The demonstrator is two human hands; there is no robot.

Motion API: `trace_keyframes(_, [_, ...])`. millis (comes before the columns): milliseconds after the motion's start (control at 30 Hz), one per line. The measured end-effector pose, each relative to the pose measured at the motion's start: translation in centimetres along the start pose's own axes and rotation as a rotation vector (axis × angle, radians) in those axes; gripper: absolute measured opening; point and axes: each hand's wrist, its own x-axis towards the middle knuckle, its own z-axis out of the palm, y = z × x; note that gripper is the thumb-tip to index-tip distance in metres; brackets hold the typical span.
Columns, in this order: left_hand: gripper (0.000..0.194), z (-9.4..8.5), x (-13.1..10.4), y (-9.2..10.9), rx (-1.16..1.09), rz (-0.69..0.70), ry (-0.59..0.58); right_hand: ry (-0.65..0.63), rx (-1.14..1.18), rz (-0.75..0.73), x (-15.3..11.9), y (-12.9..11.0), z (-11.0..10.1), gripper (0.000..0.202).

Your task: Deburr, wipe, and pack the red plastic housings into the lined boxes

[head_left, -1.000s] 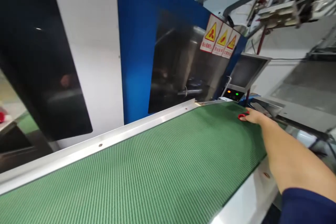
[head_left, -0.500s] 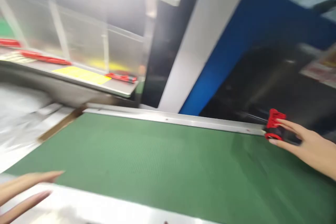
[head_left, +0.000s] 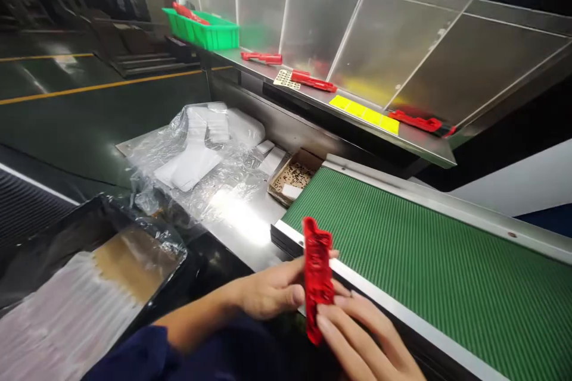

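The red part (head_left: 319, 280) is gripped by left hand (head_left: 270, 294) and right hand (head_left: 364, 333), near the belt (head_left: 402, 238); both sides are held, probably for steadiness.

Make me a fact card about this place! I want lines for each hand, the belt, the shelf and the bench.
Left hand: holds a red part
Right hand: fingertips on its lower end
Belt: green, ribbed
Shelf: green bin, red pieces, yellow sheet
Bench: clear plastic, white sheets, cardboard tray with dark bits
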Motion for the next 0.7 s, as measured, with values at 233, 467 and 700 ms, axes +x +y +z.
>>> trace_keyframes(233, [0.056,-6.1,-5.8,1.2,-0.440,-0.034,0.666,-0.213,0.238,-0.101,12.2,-0.6,3.3,0.038])
trace_keyframes(467, [0.051,-10.9,-8.3,3.3,-0.580,0.023,0.965,-0.637,0.265,0.090,16.9,9.4,8.5,0.029])
trace_keyframes(700, [0.051,-13.4,-9.9,3.9,-0.687,0.064,0.984,-1.191,0.060,0.548,18.2,18.5,24.5,0.045])
